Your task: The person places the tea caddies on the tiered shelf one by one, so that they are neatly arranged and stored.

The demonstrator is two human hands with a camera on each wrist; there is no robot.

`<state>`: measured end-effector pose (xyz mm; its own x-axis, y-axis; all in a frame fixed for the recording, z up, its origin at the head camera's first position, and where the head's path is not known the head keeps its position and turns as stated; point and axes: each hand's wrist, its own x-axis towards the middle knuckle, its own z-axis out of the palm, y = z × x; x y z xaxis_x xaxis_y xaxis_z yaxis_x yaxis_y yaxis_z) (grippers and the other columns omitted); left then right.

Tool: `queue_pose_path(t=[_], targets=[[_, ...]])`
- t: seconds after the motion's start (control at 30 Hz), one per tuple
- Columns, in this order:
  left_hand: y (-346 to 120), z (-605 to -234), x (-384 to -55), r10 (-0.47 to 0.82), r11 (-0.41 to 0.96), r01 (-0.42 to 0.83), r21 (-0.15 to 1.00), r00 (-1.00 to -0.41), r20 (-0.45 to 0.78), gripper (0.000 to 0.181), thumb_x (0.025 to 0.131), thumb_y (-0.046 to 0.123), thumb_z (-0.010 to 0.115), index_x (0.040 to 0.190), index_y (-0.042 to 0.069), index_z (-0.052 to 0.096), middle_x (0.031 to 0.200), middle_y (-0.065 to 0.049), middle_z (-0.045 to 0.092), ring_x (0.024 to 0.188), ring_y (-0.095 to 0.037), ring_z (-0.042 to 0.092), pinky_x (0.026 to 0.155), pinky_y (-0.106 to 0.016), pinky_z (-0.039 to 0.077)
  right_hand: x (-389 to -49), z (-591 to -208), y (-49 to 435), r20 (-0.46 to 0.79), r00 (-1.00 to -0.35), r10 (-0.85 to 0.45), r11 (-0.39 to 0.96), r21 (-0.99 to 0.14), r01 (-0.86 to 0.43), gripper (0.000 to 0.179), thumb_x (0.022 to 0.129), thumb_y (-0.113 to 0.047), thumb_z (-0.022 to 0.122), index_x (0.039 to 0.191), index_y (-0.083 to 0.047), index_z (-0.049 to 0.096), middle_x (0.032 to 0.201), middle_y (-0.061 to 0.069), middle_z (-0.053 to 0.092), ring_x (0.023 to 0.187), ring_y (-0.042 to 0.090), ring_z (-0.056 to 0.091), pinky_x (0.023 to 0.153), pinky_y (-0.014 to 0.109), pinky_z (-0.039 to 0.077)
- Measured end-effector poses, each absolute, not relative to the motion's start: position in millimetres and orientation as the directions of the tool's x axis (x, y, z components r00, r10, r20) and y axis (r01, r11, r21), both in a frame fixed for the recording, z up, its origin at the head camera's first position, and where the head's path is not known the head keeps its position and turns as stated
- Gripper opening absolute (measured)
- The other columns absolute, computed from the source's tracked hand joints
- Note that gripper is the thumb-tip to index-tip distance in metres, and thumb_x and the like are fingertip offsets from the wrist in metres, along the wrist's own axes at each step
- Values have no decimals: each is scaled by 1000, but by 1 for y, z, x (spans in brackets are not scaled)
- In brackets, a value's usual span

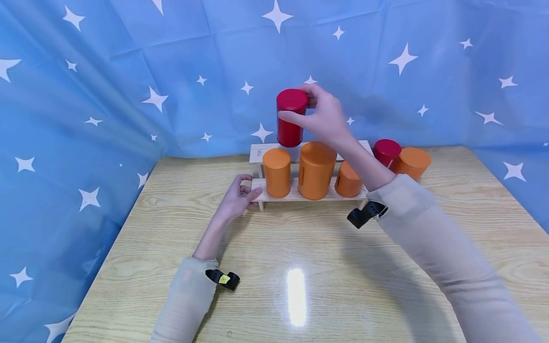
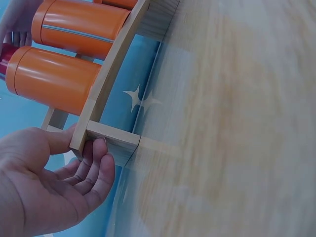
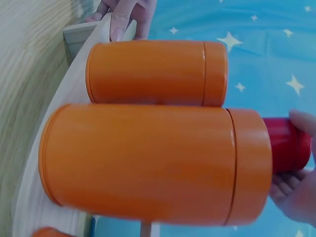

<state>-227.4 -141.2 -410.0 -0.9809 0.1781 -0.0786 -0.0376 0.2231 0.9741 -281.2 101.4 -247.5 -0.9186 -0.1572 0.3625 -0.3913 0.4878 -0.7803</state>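
Observation:
A red canister (image 1: pixel 289 128) with a round lid is gripped in my right hand (image 1: pixel 323 114), thumb in front and fingers behind, above the upper tier of a two-step wooden rack (image 1: pixel 258 151). On the lower tier stand three orange canisters: a medium one (image 1: pixel 276 176) at the left, a large one (image 1: pixel 316 174) in the middle and a small one (image 1: pixel 348 182) at the right, partly behind my right forearm. My left hand (image 2: pixel 59 182) pinches the left end of the lower shelf (image 2: pixel 106 89), thumb on top and fingers curled underneath.
Right of the rack, a second red canister (image 1: pixel 387 150) and another orange canister (image 1: pixel 411 163) stand side by side on the wooden table (image 1: pixel 180 228), partly hidden by my right arm. A blue star-patterned cloth (image 1: pixel 206 71) hangs behind and to the left.

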Motion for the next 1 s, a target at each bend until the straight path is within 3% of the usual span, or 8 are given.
queue_pose_path(t=[0.33,0.57,0.83,1.0], targets=[[-142,-412,-228,177,204,-38,978,-981,-75,48,100,13,67,140,4,42,82,-6,50,78,-22,58,80,-40,62,-293,-261,82,289,-931,-223,479,-799,-363,67,86,-40,80,139,-9,53,127,5,63,111,19,60,92,30,53],[-141,-406,-226,177,211,-32,977,-982,-71,49,100,11,66,141,1,41,86,-9,56,77,-22,59,82,-42,62,-295,-270,73,260,-931,-255,485,-799,-356,66,87,-39,79,140,-9,53,127,5,62,110,18,59,89,30,55],[-140,-409,-229,171,221,-43,974,-982,-82,51,100,12,66,142,1,41,89,-11,57,79,-26,62,84,-46,61,-298,-276,70,266,-924,-275,475,-798,-371,65,89,-36,79,139,-5,53,127,9,62,109,22,59,90,33,55],[-140,-409,-229,162,230,-50,972,-983,-89,49,100,12,66,141,2,42,90,-11,57,77,-24,62,82,-42,61,-299,-276,69,253,-925,-284,482,-796,-366,65,89,-37,78,140,-5,52,128,9,62,110,22,60,91,34,55]])
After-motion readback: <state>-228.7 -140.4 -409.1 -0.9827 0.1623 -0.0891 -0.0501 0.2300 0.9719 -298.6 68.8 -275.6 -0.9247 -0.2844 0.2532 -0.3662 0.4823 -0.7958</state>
